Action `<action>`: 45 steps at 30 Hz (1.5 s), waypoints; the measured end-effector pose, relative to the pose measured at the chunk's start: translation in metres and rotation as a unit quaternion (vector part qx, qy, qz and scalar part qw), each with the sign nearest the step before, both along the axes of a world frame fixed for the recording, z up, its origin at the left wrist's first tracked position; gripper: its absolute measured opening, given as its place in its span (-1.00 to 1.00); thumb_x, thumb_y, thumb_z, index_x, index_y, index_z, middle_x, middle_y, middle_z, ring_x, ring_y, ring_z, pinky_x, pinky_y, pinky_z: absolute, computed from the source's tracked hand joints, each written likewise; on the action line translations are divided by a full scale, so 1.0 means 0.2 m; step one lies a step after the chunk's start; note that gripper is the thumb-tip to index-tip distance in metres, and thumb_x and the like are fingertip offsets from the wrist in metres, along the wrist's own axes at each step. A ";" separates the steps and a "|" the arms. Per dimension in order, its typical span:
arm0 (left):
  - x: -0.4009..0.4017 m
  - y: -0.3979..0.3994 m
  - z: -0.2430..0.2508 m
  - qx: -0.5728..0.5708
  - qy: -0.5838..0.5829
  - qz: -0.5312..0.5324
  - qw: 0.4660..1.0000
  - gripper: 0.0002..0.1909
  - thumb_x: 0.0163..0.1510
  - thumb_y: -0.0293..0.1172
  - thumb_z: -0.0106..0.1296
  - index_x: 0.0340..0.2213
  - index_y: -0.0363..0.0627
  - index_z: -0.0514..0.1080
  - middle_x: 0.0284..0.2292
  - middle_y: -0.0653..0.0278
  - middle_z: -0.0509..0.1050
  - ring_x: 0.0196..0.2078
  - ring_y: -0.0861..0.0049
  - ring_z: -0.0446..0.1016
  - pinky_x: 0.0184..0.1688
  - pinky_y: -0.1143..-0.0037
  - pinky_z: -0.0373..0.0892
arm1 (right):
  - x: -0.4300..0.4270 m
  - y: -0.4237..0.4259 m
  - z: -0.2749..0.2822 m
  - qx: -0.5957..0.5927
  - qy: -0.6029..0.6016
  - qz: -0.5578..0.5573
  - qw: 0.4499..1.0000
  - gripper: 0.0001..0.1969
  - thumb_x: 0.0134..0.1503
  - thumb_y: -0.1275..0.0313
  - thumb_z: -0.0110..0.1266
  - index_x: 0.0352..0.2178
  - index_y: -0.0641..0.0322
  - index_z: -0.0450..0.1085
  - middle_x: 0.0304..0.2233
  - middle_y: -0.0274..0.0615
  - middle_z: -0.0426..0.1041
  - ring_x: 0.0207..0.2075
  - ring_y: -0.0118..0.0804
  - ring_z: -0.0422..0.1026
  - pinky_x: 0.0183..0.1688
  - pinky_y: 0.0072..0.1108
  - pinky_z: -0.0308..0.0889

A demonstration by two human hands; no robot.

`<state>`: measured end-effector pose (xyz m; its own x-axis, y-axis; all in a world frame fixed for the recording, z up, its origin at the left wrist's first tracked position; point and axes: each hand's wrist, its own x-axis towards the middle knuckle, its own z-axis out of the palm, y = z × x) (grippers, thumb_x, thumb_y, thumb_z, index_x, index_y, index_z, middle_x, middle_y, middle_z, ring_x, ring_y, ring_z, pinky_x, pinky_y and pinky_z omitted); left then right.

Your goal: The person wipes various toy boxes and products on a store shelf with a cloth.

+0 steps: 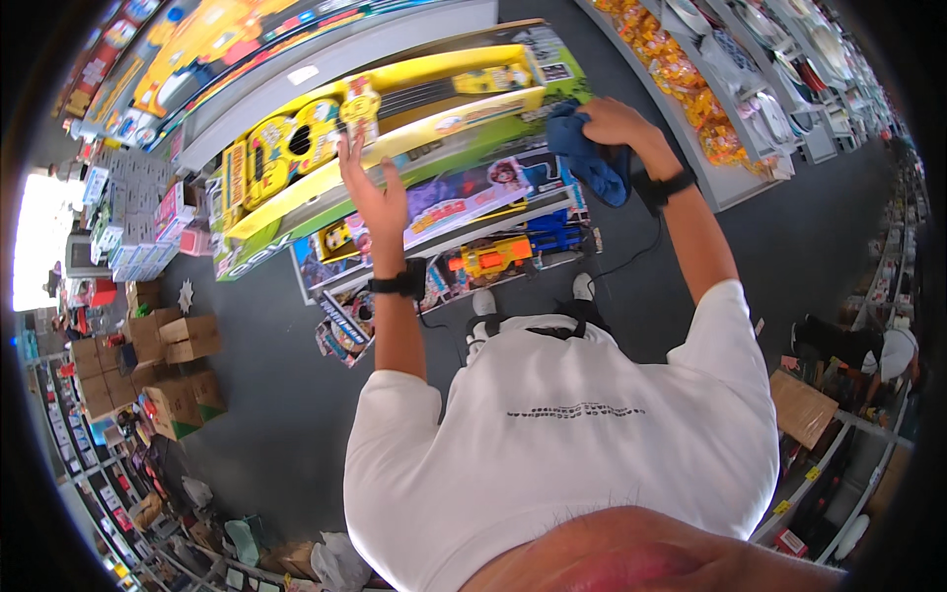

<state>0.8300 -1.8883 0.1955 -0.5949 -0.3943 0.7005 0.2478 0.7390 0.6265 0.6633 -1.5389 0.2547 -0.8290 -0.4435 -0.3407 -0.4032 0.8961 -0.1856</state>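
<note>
A yellow toy guitar (298,139) with coloured figures lies in a yellow open-fronted box (385,152), tilted across a stack of boxed toys. My left hand (376,196) is at this box's near edge, fingers apart and nothing gripped; whether it touches the box I cannot tell. In my right hand (618,122) is a bunched blue cloth (588,152), held beside the right end of the boxes. Under the guitar box lies a large green box (255,248). Nearer to me is a purple toy box (459,203) with a printed doll figure.
A boxed yellow and orange toy gun (492,255) sits low before my feet. Shelving with orange packets (688,96) stands on the right. Cardboard cartons (189,337) are piled on the left. Another person (891,351) bends by the far-right shelves. A black cable (640,255) hangs from my right wrist.
</note>
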 end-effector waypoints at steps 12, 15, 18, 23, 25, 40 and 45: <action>-0.46 1.35 -0.05 0.014 -0.106 -0.152 0.983 -0.51 0.27 -0.21 -0.08 0.13 -0.25 0.26 0.15 -0.21 0.25 0.23 -0.10 0.21 0.26 0.18 0.12 | -0.34 0.17 -0.21 -0.189 0.127 0.141 0.964 -0.62 0.04 0.44 -0.02 -0.06 0.11 0.43 -0.03 -0.04 0.47 -0.04 0.13 0.45 -0.02 -0.19 0.39; -0.59 1.50 -0.18 -0.006 -0.121 -0.051 0.991 -0.46 0.33 -0.16 -0.23 0.18 -0.31 0.19 0.14 -0.25 0.27 0.17 -0.16 0.25 0.22 0.16 0.14 | -0.29 0.28 -0.23 -0.245 0.065 0.193 0.948 -0.65 0.08 0.42 -0.01 -0.06 0.16 0.40 -0.12 0.13 0.46 -0.02 0.17 0.43 -0.03 -0.15 0.37; -0.74 1.52 -0.20 -0.050 -0.178 0.002 0.983 -0.49 0.37 -0.16 -0.38 0.05 -0.35 0.31 0.04 -0.16 0.39 0.07 -0.09 0.37 0.05 0.14 0.32 | -0.28 0.42 -0.39 -0.319 0.094 0.175 0.927 -0.58 0.11 0.41 -0.04 0.01 0.36 0.30 -0.04 0.29 0.38 0.06 0.27 0.34 0.03 -0.15 0.32; -0.76 1.33 -0.36 -0.302 -0.343 0.101 0.884 -0.46 0.32 -0.05 -0.31 0.19 -0.11 0.18 0.15 -0.04 0.31 0.18 -0.14 0.28 0.10 -0.06 0.25 | -0.01 0.49 -0.41 -0.314 -0.048 0.170 0.933 -0.41 0.09 0.47 -0.05 0.17 0.46 0.08 -0.02 0.44 0.35 -0.05 0.35 0.42 0.01 -0.16 0.36; -0.82 1.36 -0.30 -0.274 -0.351 0.097 0.890 -0.38 0.29 0.07 -0.30 0.20 -0.11 0.19 0.18 -0.12 0.27 0.24 -0.12 0.20 0.18 -0.03 0.19 | -0.06 0.59 -0.44 -0.366 -0.044 0.183 0.912 -0.30 0.09 0.49 0.05 0.23 0.41 -0.03 0.01 0.51 0.28 -0.06 0.31 0.42 0.01 -0.15 0.34; -0.83 1.62 -0.19 0.091 -0.323 0.078 0.939 -0.26 0.23 0.05 -0.11 0.26 -0.20 0.10 0.22 -0.15 0.20 0.30 0.03 0.14 0.34 0.26 -0.04 | -0.30 0.71 -0.59 -0.554 -0.234 0.085 0.794 -0.60 0.27 0.26 -0.01 -0.20 0.55 0.33 -0.55 0.09 0.54 -0.54 -0.06 0.57 -0.47 -0.37 0.44; -0.87 1.67 0.01 0.365 -0.188 -0.010 0.912 -0.24 0.27 -0.02 -0.14 0.31 -0.21 -0.07 0.26 -0.13 0.13 0.31 0.12 0.12 0.33 0.32 -0.03 | -0.65 0.53 -0.41 -0.541 -0.071 0.186 0.817 -0.51 0.28 0.18 -0.07 -0.02 0.50 0.19 -0.42 0.30 0.49 -0.32 0.28 0.49 -0.28 -0.15 0.36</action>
